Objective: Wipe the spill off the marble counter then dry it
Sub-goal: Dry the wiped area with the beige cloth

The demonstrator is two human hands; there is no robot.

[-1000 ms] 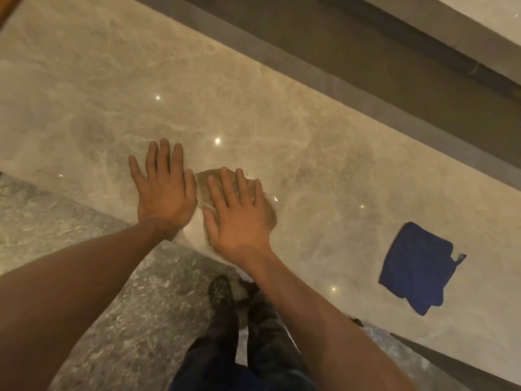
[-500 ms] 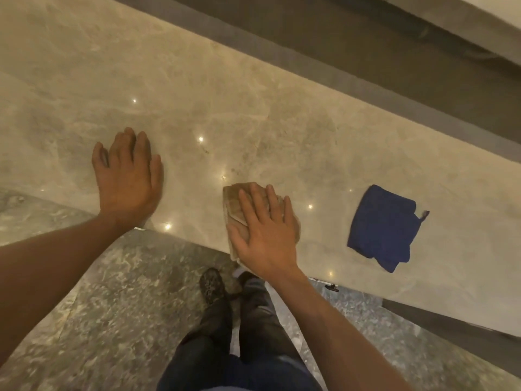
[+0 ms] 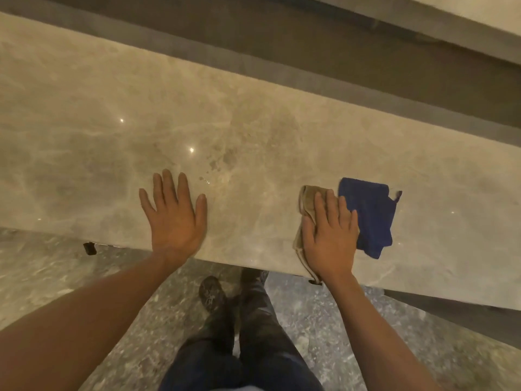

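Note:
A beige marble counter (image 3: 98, 131) runs across the view. My right hand (image 3: 328, 238) presses flat on a tan cloth (image 3: 306, 203) near the counter's front edge, and part of the cloth hangs over that edge. A blue cloth (image 3: 372, 213) lies just right of it, touching my fingertips. My left hand (image 3: 174, 215) rests flat and empty on the marble, fingers spread. A few wet drops and smears (image 3: 210, 169) show on the marble between my hands, slightly farther back.
A dark grey ledge (image 3: 310, 46) borders the counter's far side. Below the front edge is speckled stone floor (image 3: 56, 277), with my legs and shoes (image 3: 211, 294) close to the counter. A small dark bracket (image 3: 89, 248) sticks out under the edge at left.
My right hand has slid the tan cloth rightward along the counter until it reaches the blue cloth. My left hand has stayed flat on the marble, now farther from the right one.

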